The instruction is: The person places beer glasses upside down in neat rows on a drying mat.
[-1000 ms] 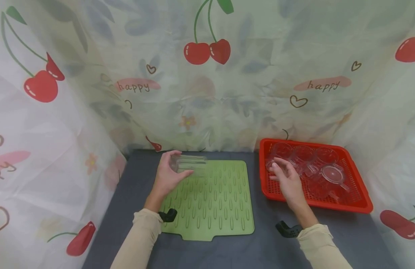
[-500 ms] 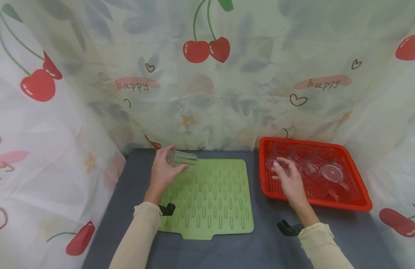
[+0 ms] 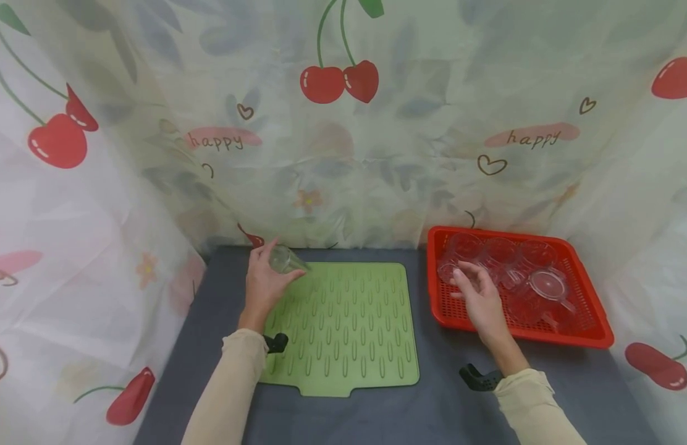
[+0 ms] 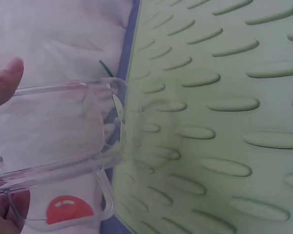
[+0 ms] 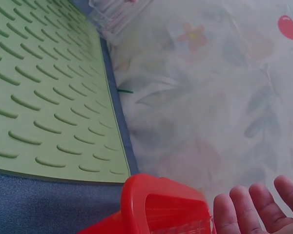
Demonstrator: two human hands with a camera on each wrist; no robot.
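Observation:
In the head view my left hand (image 3: 261,285) holds a clear mug (image 3: 286,259) above the far left corner of the green ridged mat (image 3: 343,327). The left wrist view shows the mug (image 4: 49,122) with its handle (image 4: 109,195), thumb and fingers around its sides, and one end towards the mat. Whether it touches the mat I cannot tell. My right hand (image 3: 479,303) hovers over the left side of the red basket (image 3: 440,312), fingers loosely bent and holding nothing. Several clear mugs (image 3: 548,285) lie in that basket. In the right wrist view its fingertips (image 5: 246,207) show beside the basket rim.
A dark grey cloth (image 3: 377,420) covers the table under mat and basket. Patterned curtains (image 3: 366,185) hang close behind and at both sides. The mat has a tab (image 3: 325,390) at its front edge.
My left hand has moved left and slightly back, and the mug has turned from lying sideways to a steeper tilt. My right hand has hardly moved over the basket.

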